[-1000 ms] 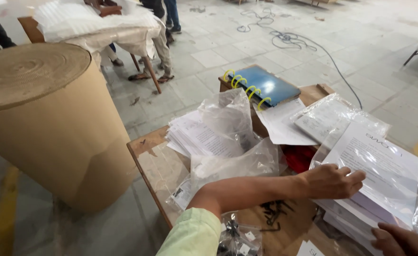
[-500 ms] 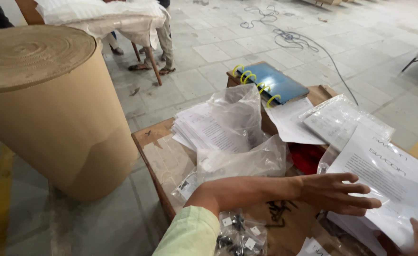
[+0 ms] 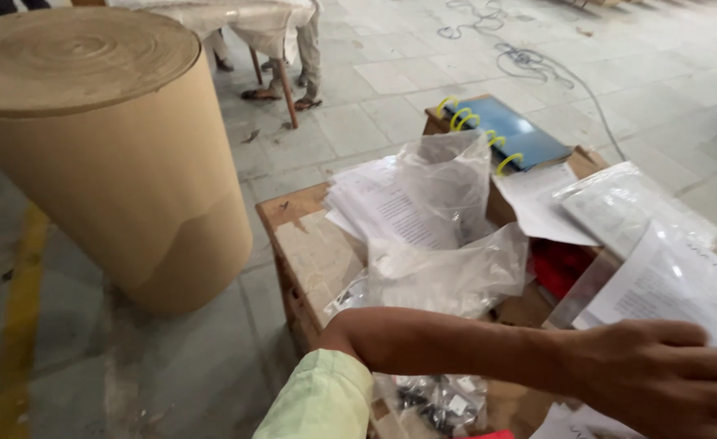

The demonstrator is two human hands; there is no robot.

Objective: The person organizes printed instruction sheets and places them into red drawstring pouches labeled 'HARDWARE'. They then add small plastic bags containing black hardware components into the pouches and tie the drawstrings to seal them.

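My left hand (image 3: 667,378) reaches across from the lower left in a pale green sleeve, palm down with the fingers stretched out. It lies flat over a stack of printed sheets in a clear plastic sleeve (image 3: 684,280) at the right edge, gripping nothing. My right hand is out of view. Left of the forearm lie crumpled clear plastic bags (image 3: 448,272) and loose printed sheets (image 3: 383,207) on a wooden table (image 3: 309,248). A small bag of black parts (image 3: 435,402) sits under my forearm.
A big roll of brown corrugated cardboard (image 3: 106,154) stands on the floor at the left. At the table's far end lies a blue folder with yellow rings (image 3: 513,134). Something red (image 3: 557,264) shows between the papers. A person's legs (image 3: 305,57) stand by a covered table behind, and cables (image 3: 529,61) lie on the floor.
My left hand has slid down and to the right over the sleeved sheets, fingers now flatter. My right hand, at the bottom right corner a second ago, has left the view.
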